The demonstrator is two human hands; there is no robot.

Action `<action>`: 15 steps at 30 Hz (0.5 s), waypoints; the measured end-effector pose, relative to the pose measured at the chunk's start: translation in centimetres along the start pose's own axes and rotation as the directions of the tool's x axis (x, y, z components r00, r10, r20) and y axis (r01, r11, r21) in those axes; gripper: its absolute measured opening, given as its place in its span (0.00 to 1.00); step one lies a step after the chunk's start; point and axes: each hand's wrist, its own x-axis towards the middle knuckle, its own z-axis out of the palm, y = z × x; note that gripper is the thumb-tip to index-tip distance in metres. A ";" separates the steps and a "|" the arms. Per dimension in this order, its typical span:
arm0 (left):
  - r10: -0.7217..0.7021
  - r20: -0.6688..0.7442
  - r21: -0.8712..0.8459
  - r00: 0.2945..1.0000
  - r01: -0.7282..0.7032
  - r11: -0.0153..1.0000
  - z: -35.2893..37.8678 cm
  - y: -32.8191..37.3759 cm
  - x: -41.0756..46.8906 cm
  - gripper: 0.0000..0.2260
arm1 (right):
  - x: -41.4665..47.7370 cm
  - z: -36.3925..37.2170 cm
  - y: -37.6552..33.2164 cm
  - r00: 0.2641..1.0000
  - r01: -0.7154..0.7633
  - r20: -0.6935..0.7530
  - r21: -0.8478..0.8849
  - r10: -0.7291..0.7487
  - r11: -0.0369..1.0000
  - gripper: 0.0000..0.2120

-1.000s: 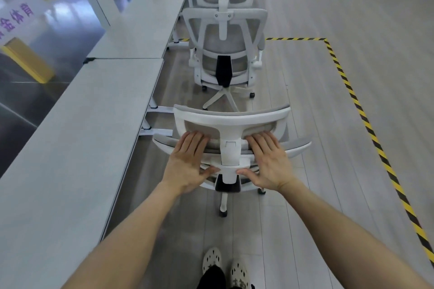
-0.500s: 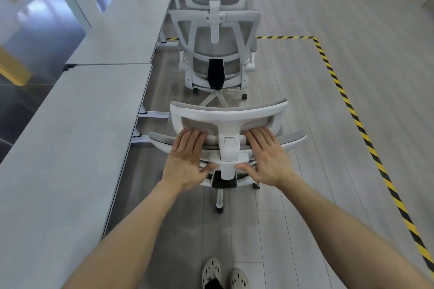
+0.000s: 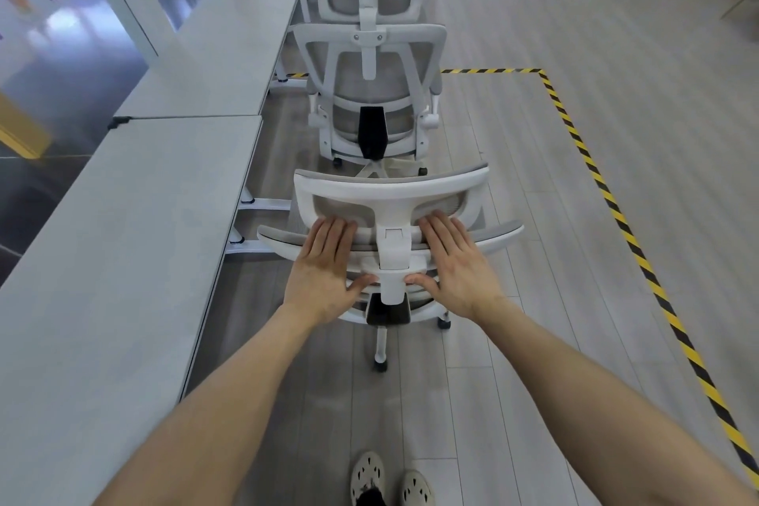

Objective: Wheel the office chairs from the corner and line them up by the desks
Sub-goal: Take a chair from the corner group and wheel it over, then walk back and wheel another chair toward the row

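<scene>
1. As a person wheels an office chair [image 3: 390, 188] up the centre of the frame, both hands lie flat against the top of its white backrest, fingers straight, clasping nothing.
2. The left hand [image 3: 324, 271] and right hand [image 3: 456, 267] press either side of the central spine, thumbs touching it.
3. The chair stands just right of the near desk [image 3: 123, 259], directly behind a parked chair [image 3: 371, 94] in the row running towards the top of the frame.
4. On castors over smooth flooring, it likely rolls lightly but may swivel off line; the rigid plastic frame looks the firm place to push, not the yielding mesh.
5. Yellow-and-black floor tape [image 3: 596, 177] runs down the right side.
</scene>
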 end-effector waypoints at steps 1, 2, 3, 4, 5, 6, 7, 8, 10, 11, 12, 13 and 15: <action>-0.003 0.005 -0.007 1.000 0.003 1.000 -0.1 0.1 0.0 0.44 | 0.0 -0.1 0.0 1.000 -0.002 0.010 -0.012 0.002 1.000 0.49; -0.012 0.022 -0.016 1.000 0.013 1.000 -0.2 0.3 -0.1 0.44 | 0.1 -0.4 -0.1 1.000 -0.003 0.019 -0.023 0.003 1.000 0.49; -0.031 0.058 -0.017 0.998 0.032 0.999 -0.5 0.6 -0.1 0.44 | 0.1 -0.7 -0.2 1.000 -0.004 0.028 -0.029 0.005 1.000 0.49; -0.057 0.109 -0.012 0.992 0.059 0.998 -0.8 0.8 -0.1 0.44 | 0.1 -1.0 -0.4 0.999 -0.008 0.036 -0.030 0.009 1.000 0.48; -0.082 0.161 -0.008 0.983 0.084 0.996 -1.3 1.2 -0.1 0.44 | 0.0 -1.2 -0.5 0.999 -0.017 0.043 -0.023 0.018 1.000 0.48; -0.100 0.205 -0.012 0.974 0.104 0.994 -1.8 1.6 -0.1 0.43 | -0.1 -1.5 -0.7 0.998 -0.029 0.051 -0.009 0.029 1.000 0.47; -0.110 0.235 -0.017 0.966 0.117 0.993 -2.3 2.1 -0.3 0.42 | -0.3 -1.7 -1.0 0.998 -0.040 0.056 0.009 0.040 0.999 0.46; -0.117 0.254 -0.023 0.960 0.127 0.992 -2.9 2.5 -0.5 0.41 | -0.6 -2.0 -1.1 0.997 -0.048 0.060 0.023 0.047 0.999 0.44; -0.135 0.273 -0.056 0.952 0.155 0.986 -4.1 3.4 -1.6 0.41 | -1.6 -2.5 -1.3 0.997 -0.049 0.065 0.055 0.045 0.997 0.39; -0.146 0.272 -0.076 0.951 0.173 0.982 -4.6 3.9 -2.4 0.40 | -2.4 -2.9 -1.3 0.997 -0.044 0.062 0.079 0.039 0.996 0.36; -0.155 0.274 -0.085 0.949 0.184 0.979 -5.1 4.4 -3.2 0.39 | -3.3 -3.4 -1.3 0.998 -0.044 0.059 0.104 0.038 0.994 0.34; -0.164 0.285 -0.083 0.944 0.195 0.977 -5.6 4.9 -3.9 0.38 | -4.3 -3.9 -1.3 0.997 -0.053 0.060 0.124 0.046 0.991 0.31; -0.173 0.315 -0.088 0.933 0.210 0.974 -6.5 6.4 -5.3 0.32 | -7.0 -4.8 -1.4 0.995 -0.089 0.063 0.154 0.080 0.984 0.24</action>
